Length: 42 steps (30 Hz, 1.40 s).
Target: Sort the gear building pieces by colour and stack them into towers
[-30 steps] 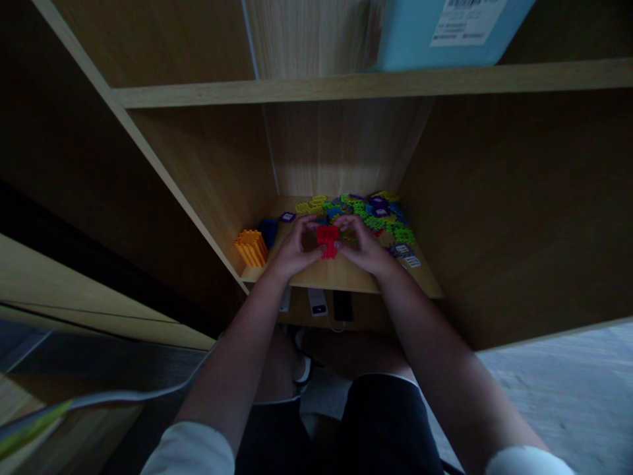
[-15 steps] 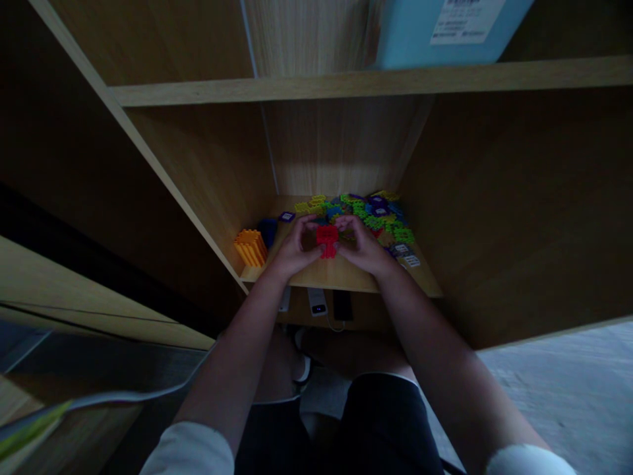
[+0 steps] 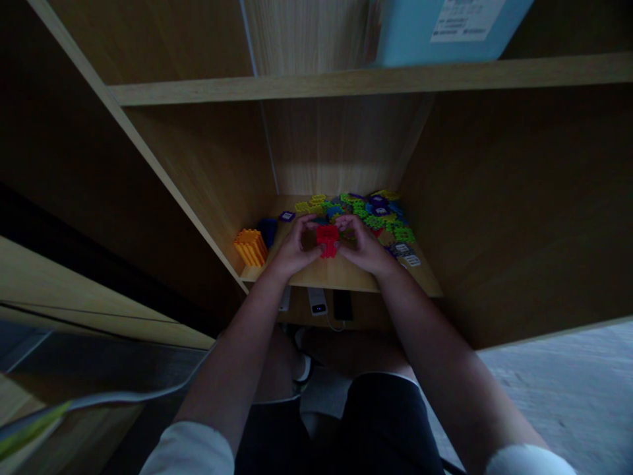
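Note:
Both of my hands meet over a wooden shelf board [image 3: 341, 277] inside a cabinet. Between them is a small red block assembly [image 3: 327, 240] of interlocking plastic pieces. My left hand [image 3: 293, 249] pinches its left side and my right hand [image 3: 365, 248] pinches its right side, fingers curled round it. Behind the hands lies a pile of loose plastic pieces [image 3: 368, 212] in green, yellow, blue and purple.
An orange ribbed block [image 3: 251, 246] and a dark blue piece [image 3: 268, 230] stand at the shelf's left. Small printed cards [image 3: 406, 254] lie at the right. A light blue box [image 3: 445, 30] sits on the shelf above. Small devices [image 3: 318, 301] lie below the shelf edge.

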Each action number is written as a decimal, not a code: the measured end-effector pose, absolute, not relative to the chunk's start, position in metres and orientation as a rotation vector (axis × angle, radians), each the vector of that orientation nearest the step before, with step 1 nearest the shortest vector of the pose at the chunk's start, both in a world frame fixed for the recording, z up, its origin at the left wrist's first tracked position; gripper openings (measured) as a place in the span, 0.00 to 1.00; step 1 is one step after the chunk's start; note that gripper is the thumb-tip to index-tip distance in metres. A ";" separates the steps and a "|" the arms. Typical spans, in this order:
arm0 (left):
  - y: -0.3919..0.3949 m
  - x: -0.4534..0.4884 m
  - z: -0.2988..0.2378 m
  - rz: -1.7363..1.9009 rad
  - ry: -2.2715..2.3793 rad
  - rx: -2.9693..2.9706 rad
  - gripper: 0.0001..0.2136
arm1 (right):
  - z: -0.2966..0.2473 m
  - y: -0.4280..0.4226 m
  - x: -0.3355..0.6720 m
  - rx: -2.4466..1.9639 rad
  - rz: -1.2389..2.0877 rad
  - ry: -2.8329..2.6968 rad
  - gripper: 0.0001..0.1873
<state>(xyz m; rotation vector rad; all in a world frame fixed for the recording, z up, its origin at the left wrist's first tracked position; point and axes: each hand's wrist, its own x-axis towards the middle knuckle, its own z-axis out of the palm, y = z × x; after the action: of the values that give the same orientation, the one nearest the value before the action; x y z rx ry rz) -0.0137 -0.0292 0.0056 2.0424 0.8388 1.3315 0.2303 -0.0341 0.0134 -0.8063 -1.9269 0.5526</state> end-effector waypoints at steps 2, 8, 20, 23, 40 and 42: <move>-0.029 -0.014 0.006 1.333 0.845 2.044 0.35 | 0.013 -0.034 0.230 -0.812 0.542 -1.930 0.28; -0.030 -0.015 0.007 1.332 0.851 2.058 0.35 | 0.013 -0.035 0.230 -0.800 0.552 -1.938 0.26; -0.033 -0.015 0.010 1.348 0.882 2.041 0.28 | 0.013 -0.032 0.232 -0.780 0.540 -1.904 0.20; -0.033 -0.015 0.010 1.352 0.884 2.051 0.28 | 0.013 -0.031 0.231 -0.794 0.540 -1.892 0.20; -0.031 -0.014 0.008 1.359 0.875 2.046 0.30 | 0.014 -0.034 0.230 -0.800 0.537 -1.899 0.21; -0.031 -0.014 0.008 1.360 0.882 2.041 0.30 | 0.014 -0.033 0.230 -0.799 0.538 -1.892 0.21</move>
<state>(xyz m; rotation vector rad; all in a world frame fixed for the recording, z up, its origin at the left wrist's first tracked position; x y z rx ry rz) -0.0141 -0.0314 0.0079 2.0408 0.8816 1.3603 0.2297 -0.0334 0.0136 -0.7988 -1.8917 0.5376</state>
